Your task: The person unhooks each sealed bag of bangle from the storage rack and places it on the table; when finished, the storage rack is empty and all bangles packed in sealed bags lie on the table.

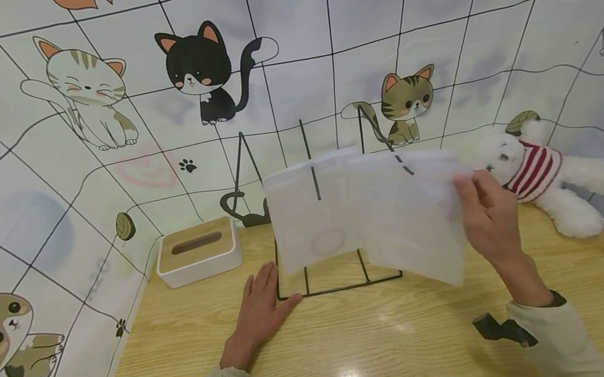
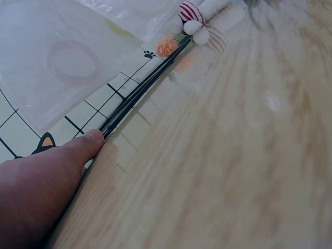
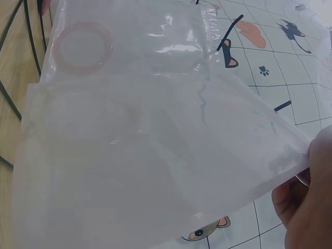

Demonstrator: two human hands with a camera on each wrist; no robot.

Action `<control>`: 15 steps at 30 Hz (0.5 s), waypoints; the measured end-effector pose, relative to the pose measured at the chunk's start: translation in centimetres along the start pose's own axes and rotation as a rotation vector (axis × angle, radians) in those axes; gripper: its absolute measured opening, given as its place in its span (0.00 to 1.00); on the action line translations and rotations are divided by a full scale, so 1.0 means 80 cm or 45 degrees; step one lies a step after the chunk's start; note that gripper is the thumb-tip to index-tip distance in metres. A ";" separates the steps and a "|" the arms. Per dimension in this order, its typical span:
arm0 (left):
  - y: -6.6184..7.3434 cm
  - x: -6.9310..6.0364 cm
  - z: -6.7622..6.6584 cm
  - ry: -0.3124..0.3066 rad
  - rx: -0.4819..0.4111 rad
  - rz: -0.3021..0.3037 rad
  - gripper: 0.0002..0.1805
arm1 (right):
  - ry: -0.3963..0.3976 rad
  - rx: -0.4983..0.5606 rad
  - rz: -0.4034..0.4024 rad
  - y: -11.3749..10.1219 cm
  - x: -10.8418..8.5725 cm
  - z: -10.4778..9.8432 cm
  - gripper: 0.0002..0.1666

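My right hand (image 1: 490,215) pinches the upper right corner of a frosted plastic bag (image 1: 416,216), which hangs tilted in front of a black wire rack (image 1: 338,289). A second frosted bag (image 1: 302,228) lies beside it at the rack, overlapped at its right side. A pale pink ring (image 2: 74,61) shows through that second bag in the left wrist view. Flat on the table by the rack's front left corner rests my left hand (image 1: 259,314), its fingers extended. In the left wrist view, the thumb (image 2: 78,153) lies against the rack's bottom bar.
A white tissue box (image 1: 202,267) with a wooden lid stands at the back left. At the right, a white plush toy (image 1: 542,170) in a red-striped top leans on the cat-patterned wall covering (image 1: 289,32). The wooden table (image 1: 327,349) extends in front.
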State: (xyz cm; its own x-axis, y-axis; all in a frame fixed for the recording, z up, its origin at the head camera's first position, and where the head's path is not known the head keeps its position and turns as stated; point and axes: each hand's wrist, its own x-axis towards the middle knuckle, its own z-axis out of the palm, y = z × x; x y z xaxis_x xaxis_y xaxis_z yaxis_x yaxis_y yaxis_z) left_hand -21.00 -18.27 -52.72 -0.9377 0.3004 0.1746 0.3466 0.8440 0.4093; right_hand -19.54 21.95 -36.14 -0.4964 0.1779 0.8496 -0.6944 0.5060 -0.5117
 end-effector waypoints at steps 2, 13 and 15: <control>0.000 0.000 0.000 0.000 0.003 0.000 0.49 | 0.004 0.011 -0.012 0.000 0.000 -0.001 0.15; 0.003 -0.001 -0.003 0.002 -0.009 0.002 0.49 | 0.001 0.030 -0.017 0.000 0.001 -0.004 0.21; 0.003 -0.001 -0.003 0.001 -0.009 0.003 0.49 | 0.005 0.035 -0.008 -0.001 0.001 -0.004 0.21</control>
State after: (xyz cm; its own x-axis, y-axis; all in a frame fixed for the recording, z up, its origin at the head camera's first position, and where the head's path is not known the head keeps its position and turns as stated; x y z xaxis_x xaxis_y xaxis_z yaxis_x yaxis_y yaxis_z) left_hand -20.85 -18.19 -52.43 -0.9369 0.3017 0.1765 0.3487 0.8403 0.4151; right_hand -19.39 22.20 -35.98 -0.4904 0.1779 0.8531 -0.7113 0.4840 -0.5098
